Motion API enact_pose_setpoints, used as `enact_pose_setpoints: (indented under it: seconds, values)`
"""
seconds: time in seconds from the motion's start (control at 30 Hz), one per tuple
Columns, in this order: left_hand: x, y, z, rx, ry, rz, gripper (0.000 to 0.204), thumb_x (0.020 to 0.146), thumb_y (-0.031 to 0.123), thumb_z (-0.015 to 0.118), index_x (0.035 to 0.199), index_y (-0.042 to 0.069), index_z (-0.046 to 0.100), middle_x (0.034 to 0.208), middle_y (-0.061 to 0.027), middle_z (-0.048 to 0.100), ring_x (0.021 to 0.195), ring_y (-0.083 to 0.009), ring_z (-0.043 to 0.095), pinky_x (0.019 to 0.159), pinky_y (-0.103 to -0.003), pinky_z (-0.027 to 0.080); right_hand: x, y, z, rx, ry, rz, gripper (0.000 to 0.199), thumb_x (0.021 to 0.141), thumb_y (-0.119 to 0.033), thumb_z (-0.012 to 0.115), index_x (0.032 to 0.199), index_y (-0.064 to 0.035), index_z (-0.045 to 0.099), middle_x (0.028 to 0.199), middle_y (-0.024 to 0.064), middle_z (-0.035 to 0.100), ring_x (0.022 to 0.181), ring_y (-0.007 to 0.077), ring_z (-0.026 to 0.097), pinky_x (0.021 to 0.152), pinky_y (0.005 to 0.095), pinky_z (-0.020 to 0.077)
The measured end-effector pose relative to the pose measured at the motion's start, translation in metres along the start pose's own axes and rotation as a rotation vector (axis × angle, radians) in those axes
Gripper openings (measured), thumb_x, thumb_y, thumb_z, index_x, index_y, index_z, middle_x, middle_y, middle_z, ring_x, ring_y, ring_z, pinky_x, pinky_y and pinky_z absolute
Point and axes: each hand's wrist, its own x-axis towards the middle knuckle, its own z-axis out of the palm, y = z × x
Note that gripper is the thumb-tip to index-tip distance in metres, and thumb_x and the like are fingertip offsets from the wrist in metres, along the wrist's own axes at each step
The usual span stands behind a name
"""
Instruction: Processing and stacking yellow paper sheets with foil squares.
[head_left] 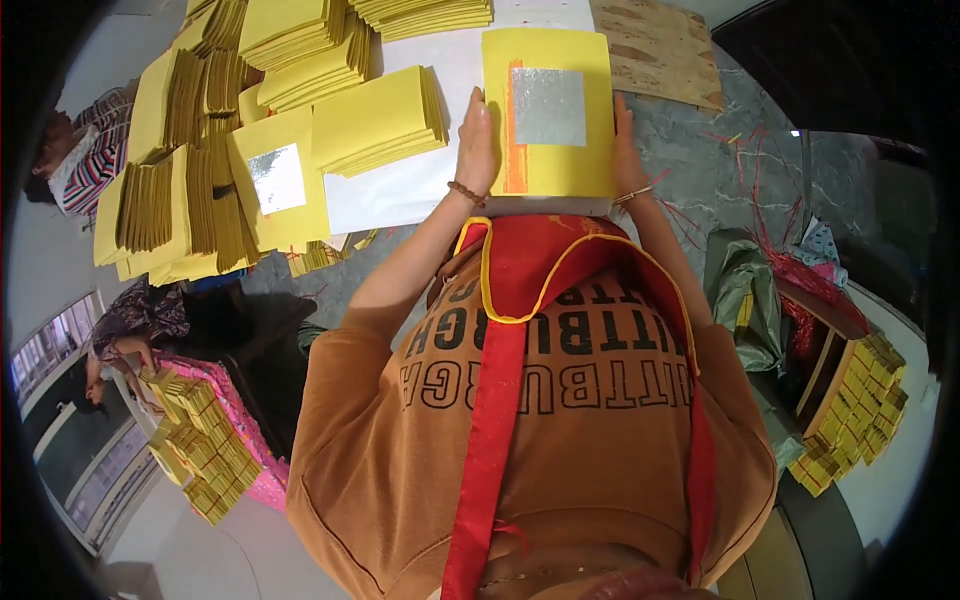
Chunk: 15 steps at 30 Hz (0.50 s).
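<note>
In front of me a stack of yellow paper (548, 170) stands at the table's near edge. Its top sheet carries a silver foil square (550, 106) and an orange stripe (516, 170) along the square's left side. My left hand (477, 145) lies along the left side of the stack, fingers straight and pointing away from me. On the opposite side my right hand (627, 150) presses in, its fingers partly hidden by the stack. The paper is held between both palms. A bead bracelet (467, 191) circles my left wrist.
Folded yellow paper bundles (375, 120) cover the table's left and far parts. A foil-marked sheet (276, 180) leans among them. Plywood (655, 50) lies at the far right. More yellow bundles sit in a wooden rack (850, 400) at right and on a pink-covered surface (255, 440), near other people.
</note>
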Motion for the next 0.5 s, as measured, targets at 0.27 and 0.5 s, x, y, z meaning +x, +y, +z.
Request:
enact_pose_setpoints:
  seconds: [0.27, 0.5]
  values:
    - [-0.021, 0.037, -0.041, 0.666, -0.386, 0.759, 0.049, 0.074, 0.036, 0.065, 0.112, 0.008, 0.055, 0.116, -0.0098, 0.051, 0.105, -0.0282, 0.044, 0.086, -0.039, 0.035, -0.036, -0.049, -0.032, -0.653, -0.212, -0.439, 0.028, 0.083, -0.028, 0.053, 0.105, -0.0119, 0.061, 0.119, 0.0063, 0.054, 0.124, 0.0286, 0.036, 0.099, 0.0403, 0.0263]
    - [-0.008, 0.038, -0.047, 0.527, -0.628, 0.663, 0.028, 0.075, 0.022, 0.065, 0.099, 0.007, 0.062, 0.096, -0.0072, 0.06, 0.088, -0.0237, 0.054, 0.077, -0.033, 0.043, -0.028, -0.029, -0.042, -0.491, -0.306, -0.358, 0.022, 0.084, -0.027, 0.052, 0.097, -0.0128, 0.063, 0.116, 0.0051, 0.057, 0.118, 0.0281, 0.043, 0.101, 0.0394, 0.027]
